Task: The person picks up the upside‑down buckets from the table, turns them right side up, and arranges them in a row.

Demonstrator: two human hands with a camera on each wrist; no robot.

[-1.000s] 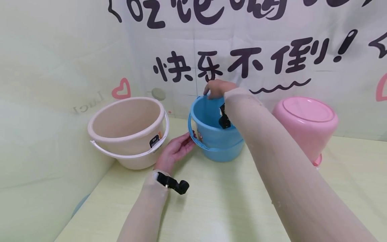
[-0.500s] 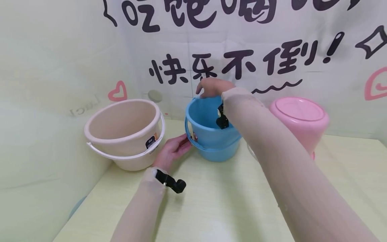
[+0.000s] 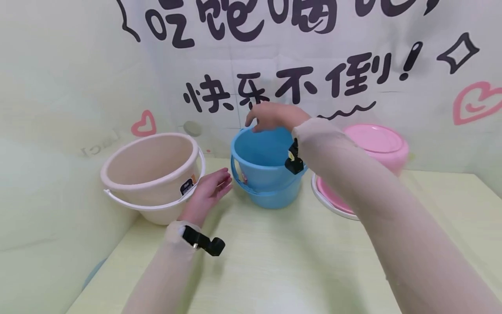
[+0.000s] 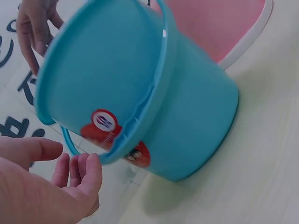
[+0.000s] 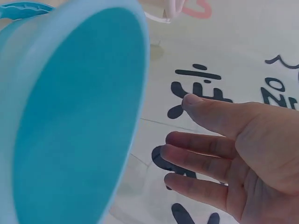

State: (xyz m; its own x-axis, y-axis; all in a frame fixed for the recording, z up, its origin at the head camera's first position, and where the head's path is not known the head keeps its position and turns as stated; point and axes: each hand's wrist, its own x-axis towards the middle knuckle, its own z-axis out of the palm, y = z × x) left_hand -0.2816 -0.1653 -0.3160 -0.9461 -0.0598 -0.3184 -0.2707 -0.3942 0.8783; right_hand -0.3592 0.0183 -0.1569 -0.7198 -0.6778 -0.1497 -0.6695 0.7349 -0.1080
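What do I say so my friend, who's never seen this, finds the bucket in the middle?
Look at the pale table under the big black writing. Near its back, between the cream bucket and the upside-down pink bucket, stands the blue bucket. Of the three, it alone is blue.

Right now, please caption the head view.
Left hand and right hand near a round blue plastic bucket between a round cream plastic bucket and an upturned pink plastic bucket.

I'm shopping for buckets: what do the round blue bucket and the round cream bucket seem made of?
Round blue bucket: probably moulded plastic, satin, with smooth, evenly coloured walls and a small rim highlight. Round cream bucket: likely plastic too, matte-looking; smooth rounded rim, soft shading.
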